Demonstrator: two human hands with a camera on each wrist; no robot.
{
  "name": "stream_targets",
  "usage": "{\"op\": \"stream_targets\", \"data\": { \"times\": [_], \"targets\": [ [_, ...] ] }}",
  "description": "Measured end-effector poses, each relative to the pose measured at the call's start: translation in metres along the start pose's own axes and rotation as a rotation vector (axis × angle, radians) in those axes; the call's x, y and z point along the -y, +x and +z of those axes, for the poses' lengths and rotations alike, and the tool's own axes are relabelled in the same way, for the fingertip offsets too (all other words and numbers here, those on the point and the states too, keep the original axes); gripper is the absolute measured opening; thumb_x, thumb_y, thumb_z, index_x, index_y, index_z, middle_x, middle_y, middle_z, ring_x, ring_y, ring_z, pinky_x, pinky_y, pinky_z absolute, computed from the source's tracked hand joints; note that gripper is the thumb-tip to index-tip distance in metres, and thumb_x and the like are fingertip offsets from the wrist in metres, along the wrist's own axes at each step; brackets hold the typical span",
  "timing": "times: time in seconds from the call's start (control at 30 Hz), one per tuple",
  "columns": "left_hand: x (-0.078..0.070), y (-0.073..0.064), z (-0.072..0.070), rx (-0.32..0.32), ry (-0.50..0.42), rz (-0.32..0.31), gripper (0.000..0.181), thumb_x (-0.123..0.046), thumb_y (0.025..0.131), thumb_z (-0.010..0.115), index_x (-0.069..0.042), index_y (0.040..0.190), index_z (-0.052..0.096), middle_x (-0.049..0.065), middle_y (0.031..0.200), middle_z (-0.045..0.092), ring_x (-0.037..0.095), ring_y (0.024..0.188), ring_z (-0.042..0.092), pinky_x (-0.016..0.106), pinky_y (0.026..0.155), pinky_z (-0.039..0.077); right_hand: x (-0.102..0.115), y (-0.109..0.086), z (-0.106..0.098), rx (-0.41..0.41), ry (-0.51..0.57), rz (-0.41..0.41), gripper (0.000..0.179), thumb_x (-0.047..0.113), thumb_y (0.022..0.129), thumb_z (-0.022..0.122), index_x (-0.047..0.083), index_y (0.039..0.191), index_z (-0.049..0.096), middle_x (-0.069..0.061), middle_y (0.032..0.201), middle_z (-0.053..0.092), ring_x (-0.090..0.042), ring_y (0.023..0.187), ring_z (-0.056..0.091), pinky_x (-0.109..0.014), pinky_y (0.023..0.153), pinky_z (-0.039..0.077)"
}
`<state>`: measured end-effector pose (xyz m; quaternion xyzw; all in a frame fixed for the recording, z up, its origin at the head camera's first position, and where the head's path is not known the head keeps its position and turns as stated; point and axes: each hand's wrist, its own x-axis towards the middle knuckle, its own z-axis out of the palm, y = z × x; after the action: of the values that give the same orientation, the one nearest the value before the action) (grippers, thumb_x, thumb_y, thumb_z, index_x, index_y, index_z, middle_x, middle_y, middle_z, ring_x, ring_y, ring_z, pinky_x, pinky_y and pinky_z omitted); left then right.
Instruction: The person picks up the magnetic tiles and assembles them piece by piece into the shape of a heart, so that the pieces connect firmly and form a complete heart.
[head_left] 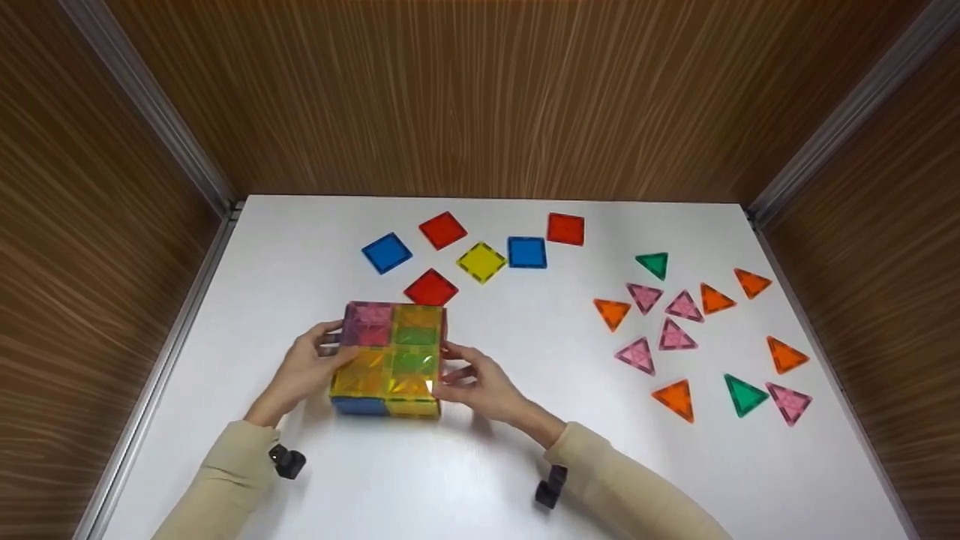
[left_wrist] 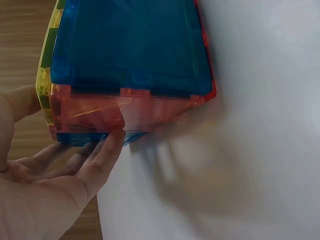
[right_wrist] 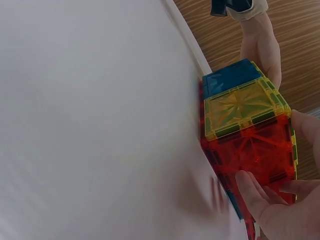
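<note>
A low box of see-through magnetic tiles (head_left: 390, 360) is between my two hands on the left of the table. Its top shows yellow and pink squares, and its near side a blue and a yellow one. My left hand (head_left: 311, 367) grips the left side, thumb over the top edge; in the left wrist view its fingertips touch a reddish side next to the blue tile (left_wrist: 132, 45). From the right, my right hand (head_left: 484, 386) holds the box with its thumb at the top edge and fingers against the red side (right_wrist: 257, 150).
Beyond the box lie loose square tiles: several red, two blue (head_left: 527, 253) and a yellow one (head_left: 481, 262). One red square (head_left: 431, 288) lies right at its far edge. Orange, pink (head_left: 677, 335) and green triangles are scattered on the right. Wooden panels (head_left: 480, 97) enclose the white table.
</note>
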<state>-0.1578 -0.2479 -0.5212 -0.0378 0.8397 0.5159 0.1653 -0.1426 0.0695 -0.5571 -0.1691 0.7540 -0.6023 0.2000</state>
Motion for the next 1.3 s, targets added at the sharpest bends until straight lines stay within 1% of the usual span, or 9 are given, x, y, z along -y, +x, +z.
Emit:
{"op": "stream_targets", "data": {
  "times": [0.17,0.3,0.47,0.6,0.73,0.87,1.03,1.17,1.3],
  "targets": [
    [0.011,-0.002,-0.025,-0.029,0.018,0.032,0.071,-0.031,0.106,0.065,0.002,0.161,0.035,0.031,0.154,0.050,0.042,0.136,0.057,0.031,0.102,0.058,0.007,0.023,0.021,-0.003,-0.012,0.033,0.081,0.028,0.094,0.081,0.011,0.162,0.041,-0.013,0.153,0.056,-0.025,0.113,0.067,-0.037,0.101,0.059],
    [0.017,-0.002,-0.041,-0.053,0.009,0.036,0.071,-0.031,0.107,0.062,0.002,0.162,0.032,0.032,0.155,0.049,0.042,0.137,0.056,0.014,0.090,0.054,0.013,0.040,0.035,-0.007,0.000,0.062,0.080,0.031,0.094,0.082,0.015,0.161,0.042,-0.010,0.152,0.056,-0.025,0.114,0.066,-0.039,0.103,0.059],
    [0.021,0.000,-0.054,-0.088,-0.002,0.019,0.069,-0.032,0.109,0.059,-0.001,0.164,0.031,0.030,0.156,0.048,0.041,0.139,0.055,0.007,0.087,0.050,0.019,0.057,0.048,-0.015,-0.010,0.071,0.079,0.031,0.093,0.082,0.016,0.160,0.044,-0.009,0.152,0.056,-0.024,0.113,0.066,-0.039,0.104,0.059],
    [0.020,-0.001,-0.052,-0.162,0.061,0.056,0.065,-0.028,0.108,0.059,0.001,0.161,0.035,0.031,0.156,0.047,0.045,0.140,0.053,0.029,0.106,0.055,0.019,0.062,0.051,-0.030,-0.035,0.054,0.079,0.031,0.093,0.082,0.014,0.160,0.044,-0.010,0.152,0.056,-0.023,0.112,0.068,-0.036,0.101,0.060],
    [0.014,-0.013,-0.033,-0.283,0.305,0.150,0.061,-0.024,0.105,0.063,0.007,0.154,0.043,0.035,0.156,0.043,0.052,0.143,0.045,0.064,0.119,0.041,0.016,0.056,0.053,-0.038,-0.093,-0.006,0.081,0.034,0.093,0.083,0.015,0.161,0.043,-0.011,0.150,0.054,-0.028,0.118,0.069,-0.034,0.102,0.060],
    [0.006,-0.032,-0.010,-0.344,0.520,0.211,0.065,-0.034,0.100,0.072,0.005,0.148,0.053,0.036,0.155,0.043,0.055,0.141,0.043,0.069,0.116,0.038,0.017,0.047,0.055,-0.010,-0.267,-0.119,0.081,0.039,0.094,0.080,0.017,0.162,0.042,-0.010,0.155,0.050,-0.030,0.126,0.067,-0.038,0.104,0.060],
    [0.001,-0.044,0.008,-0.362,0.632,0.256,0.072,-0.046,0.092,0.080,0.002,0.142,0.062,0.037,0.153,0.045,0.053,0.135,0.047,0.069,0.109,0.043,0.018,0.040,0.059,-0.026,-0.532,-0.205,0.079,0.046,0.097,0.075,0.016,0.162,0.042,-0.007,0.162,0.046,-0.024,0.131,0.065,-0.035,0.110,0.056],
    [0.003,-0.046,0.006,-0.350,0.636,0.260,0.072,-0.048,0.092,0.079,0.001,0.142,0.062,0.038,0.156,0.043,0.054,0.138,0.045,0.070,0.110,0.043,0.020,0.043,0.064,-0.047,-0.574,-0.198,0.076,0.044,0.097,0.074,0.016,0.161,0.044,-0.006,0.160,0.048,-0.020,0.135,0.062,-0.034,0.114,0.052],
    [0.008,-0.046,-0.012,-0.308,0.614,0.230,0.073,-0.049,0.096,0.074,0.001,0.147,0.057,0.037,0.161,0.036,0.056,0.143,0.039,0.074,0.112,0.038,0.025,0.055,0.072,-0.014,-0.607,-0.170,0.074,0.045,0.098,0.072,0.022,0.162,0.043,-0.003,0.162,0.047,-0.019,0.140,0.060,-0.034,0.116,0.050]
  ]
}}
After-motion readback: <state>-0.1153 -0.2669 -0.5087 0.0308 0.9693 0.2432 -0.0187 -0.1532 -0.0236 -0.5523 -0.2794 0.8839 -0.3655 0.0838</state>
